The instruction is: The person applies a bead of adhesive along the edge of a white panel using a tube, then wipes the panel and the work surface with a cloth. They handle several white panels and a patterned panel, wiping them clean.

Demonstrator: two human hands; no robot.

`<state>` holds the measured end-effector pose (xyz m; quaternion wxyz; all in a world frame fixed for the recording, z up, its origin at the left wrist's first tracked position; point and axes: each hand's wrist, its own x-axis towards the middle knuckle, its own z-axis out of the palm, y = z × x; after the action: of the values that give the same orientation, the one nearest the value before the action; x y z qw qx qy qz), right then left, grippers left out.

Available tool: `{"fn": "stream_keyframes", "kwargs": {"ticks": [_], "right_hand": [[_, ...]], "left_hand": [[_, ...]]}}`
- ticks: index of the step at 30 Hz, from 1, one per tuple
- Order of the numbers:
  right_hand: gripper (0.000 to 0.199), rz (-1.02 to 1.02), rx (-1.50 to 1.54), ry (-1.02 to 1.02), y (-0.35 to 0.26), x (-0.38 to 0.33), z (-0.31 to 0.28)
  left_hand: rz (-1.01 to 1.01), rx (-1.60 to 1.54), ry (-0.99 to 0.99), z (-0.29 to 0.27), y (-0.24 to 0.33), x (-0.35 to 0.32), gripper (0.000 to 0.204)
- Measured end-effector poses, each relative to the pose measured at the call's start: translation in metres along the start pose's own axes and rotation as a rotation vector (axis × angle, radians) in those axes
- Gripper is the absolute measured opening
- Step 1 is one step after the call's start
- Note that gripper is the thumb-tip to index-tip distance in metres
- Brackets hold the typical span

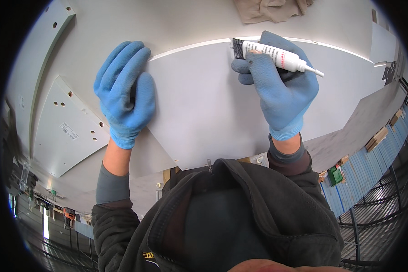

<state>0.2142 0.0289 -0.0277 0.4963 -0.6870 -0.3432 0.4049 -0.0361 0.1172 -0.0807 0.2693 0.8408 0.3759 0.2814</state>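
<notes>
- My left hand (124, 93), in a blue coated glove, sits at 10 o'clock, released: its fingers lie close together, slightly bent, and point toward 12, with the thumb alongside; the palm is hidden from me.
- My right hand (281, 86), gloved alike, is at 1 o'clock, grasping a slim white tube with a black flat end and tapered nozzle (281, 56).
- My right thumb presses the tube's near side, the other fingers curl around and beneath; the nozzle points just past 3 o'clock, free of my fingers.
- My forearms, in dark sleeves, rise from 7 and 4 o'clock, both wrists partly bare.
- Between my hands lies a large flat grey board with a pale curved edge (195, 99), under the tube.
- At 9 o'clock, near my left hand, is a pale panel with round holes (68, 129).
- At 1 o'clock, beyond the tube, a crumpled brown cloth (267, 10) rests on the pale grey desk (163, 22).
</notes>
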Motion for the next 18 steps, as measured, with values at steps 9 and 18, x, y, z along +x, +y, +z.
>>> {"fn": "stream_keyframes", "kwargs": {"ticks": [9,18], "right_hand": [[0.028,0.103,-0.096,0.010,-0.002,0.001,0.015],[0.026,0.132,-0.017,0.172,0.001,0.002,-0.010]], "left_hand": [[0.006,-0.001,-0.002,0.000,-0.002,0.001,0.035],[-0.017,-0.010,0.000,0.001,0.000,0.001,0.033]]}}
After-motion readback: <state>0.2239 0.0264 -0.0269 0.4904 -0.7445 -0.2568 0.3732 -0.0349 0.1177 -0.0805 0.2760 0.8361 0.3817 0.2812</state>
